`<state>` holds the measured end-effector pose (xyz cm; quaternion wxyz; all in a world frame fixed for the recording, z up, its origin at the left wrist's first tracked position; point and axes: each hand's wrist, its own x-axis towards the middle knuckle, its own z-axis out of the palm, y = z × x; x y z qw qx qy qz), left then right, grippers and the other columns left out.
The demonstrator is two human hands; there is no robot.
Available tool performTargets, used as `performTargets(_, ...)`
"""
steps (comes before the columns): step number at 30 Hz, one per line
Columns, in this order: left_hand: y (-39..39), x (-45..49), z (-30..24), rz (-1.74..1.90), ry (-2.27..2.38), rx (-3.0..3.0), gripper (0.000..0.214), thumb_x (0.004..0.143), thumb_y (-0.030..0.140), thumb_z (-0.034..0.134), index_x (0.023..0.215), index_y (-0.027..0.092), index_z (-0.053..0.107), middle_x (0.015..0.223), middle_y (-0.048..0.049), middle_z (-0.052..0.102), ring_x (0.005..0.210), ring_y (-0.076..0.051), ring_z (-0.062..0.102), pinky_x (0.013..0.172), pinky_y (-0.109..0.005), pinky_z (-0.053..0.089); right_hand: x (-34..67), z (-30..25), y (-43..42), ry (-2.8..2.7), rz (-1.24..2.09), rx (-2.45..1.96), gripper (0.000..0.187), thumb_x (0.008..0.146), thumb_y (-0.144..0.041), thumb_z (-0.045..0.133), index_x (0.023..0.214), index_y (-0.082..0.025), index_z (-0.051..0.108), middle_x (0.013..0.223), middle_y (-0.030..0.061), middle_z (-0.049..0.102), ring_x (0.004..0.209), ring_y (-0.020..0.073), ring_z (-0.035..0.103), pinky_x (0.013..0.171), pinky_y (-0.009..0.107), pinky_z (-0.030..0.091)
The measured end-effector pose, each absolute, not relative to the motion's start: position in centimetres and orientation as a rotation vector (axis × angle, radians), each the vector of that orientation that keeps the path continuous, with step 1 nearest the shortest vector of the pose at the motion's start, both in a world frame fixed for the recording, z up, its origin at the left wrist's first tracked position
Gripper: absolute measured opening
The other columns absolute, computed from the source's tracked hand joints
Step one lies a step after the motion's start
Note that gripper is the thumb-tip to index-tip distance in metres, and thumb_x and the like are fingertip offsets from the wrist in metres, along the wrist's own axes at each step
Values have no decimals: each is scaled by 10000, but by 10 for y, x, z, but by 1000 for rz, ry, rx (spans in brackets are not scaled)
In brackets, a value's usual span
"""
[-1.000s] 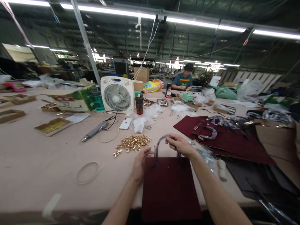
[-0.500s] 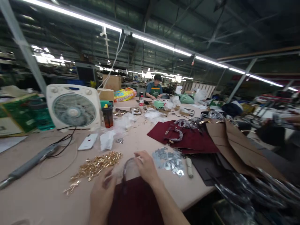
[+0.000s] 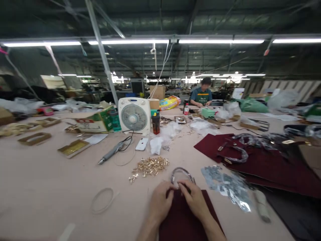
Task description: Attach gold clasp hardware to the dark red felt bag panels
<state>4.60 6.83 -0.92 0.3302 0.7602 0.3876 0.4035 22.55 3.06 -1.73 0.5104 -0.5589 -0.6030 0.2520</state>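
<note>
Big cutting-room type floor here, with one long pale table (image 3: 50,174) running through it, a box fan (image 3: 134,115) in the middle and a co-worker (image 3: 201,93) bent over their own stuff at the far end. Right at the near edge sits a dark red bag (image 3: 187,217), flat on the table with its top edge pointing away, and a wrapped handle (image 3: 181,174) stands up from it in a loop.

Forearms come in from the table edge, elbows low, both wrists angled inward. The left hand (image 3: 162,204) and right hand (image 3: 194,199) are nearly touching at the handle's foot. The right fingers (image 3: 190,191) look pinched on it; the left hand's hold is partly hidden, so I can't tell if it's clamped.

Main risk, I'd say: that wrap looks slick, so a loose pinch could let the handle twist or slip. A careless sweep could also scatter the gold rivets (image 3: 150,166) just beyond, or snag the foil scraps (image 3: 225,187) nearby.
</note>
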Motion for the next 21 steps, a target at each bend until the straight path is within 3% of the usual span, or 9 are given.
performTargets(5,75,40,-5,1180,1110,1918,233,923,179,587,1076,256,745,1025,-63,743,861,-215,692,785,-340,552,224,-20,28,-1584,599,-1354,276,998,-453,590,1111,-301,792,1114,91,777,1040,324,721,956,475,557)
performTargets(8,98,31,0,1252,1318,1923,290,892,135,581,1128,241,711,1077,-67,705,855,-203,671,774,-338,549,224,-19,28,-1575,621,-1379,283,1000,-477,583,1083,-302,789,1095,88,778,1011,323,726,925,468,569)
performTargets(13,131,16,5,1207,1417,2075,264,848,109,627,1068,227,713,1076,-72,634,1057,-251,619,957,-407,503,224,-18,27,-1561,627,-1388,286,993,-494,591,1078,-301,785,1007,72,777,901,303,728,860,440,579)
performTargets(21,137,25,-4,984,1571,2295,96,825,173,728,905,200,683,1079,-90,581,1075,-288,549,914,-423,492,223,-19,28,-1560,608,-1394,280,982,-495,611,1047,-295,796,943,62,769,771,265,702,764,396,579)
